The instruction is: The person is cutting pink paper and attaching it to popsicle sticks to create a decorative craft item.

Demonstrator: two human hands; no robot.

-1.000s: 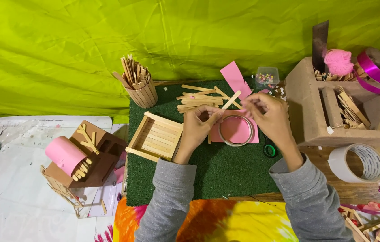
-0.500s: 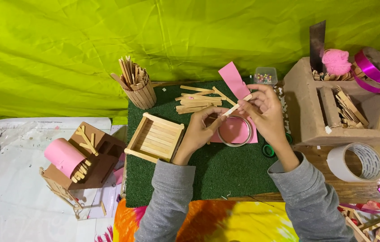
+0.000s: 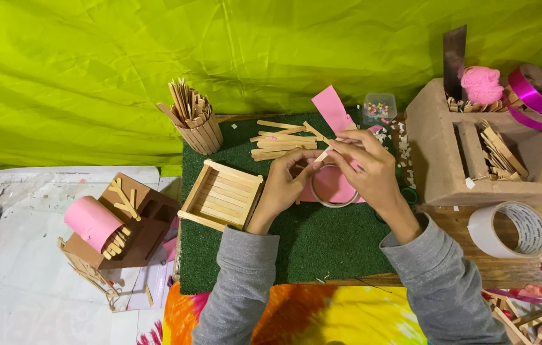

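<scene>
Now pinching a craft stick with right hand, left hand closed beside tape ring; wooden tray already assembled.

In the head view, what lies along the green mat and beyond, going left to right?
Pink paper roll → stick-built cup of sticks → wooden stick tray → left hand → right hand → cardboard organiser box → white tape roll.

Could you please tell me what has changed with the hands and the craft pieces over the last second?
The right hand shifted slightly, still pinching a wooden stick above the tape ring. The left hand stayed beside the ring. The stick tray and stick holder have not moved.
</scene>
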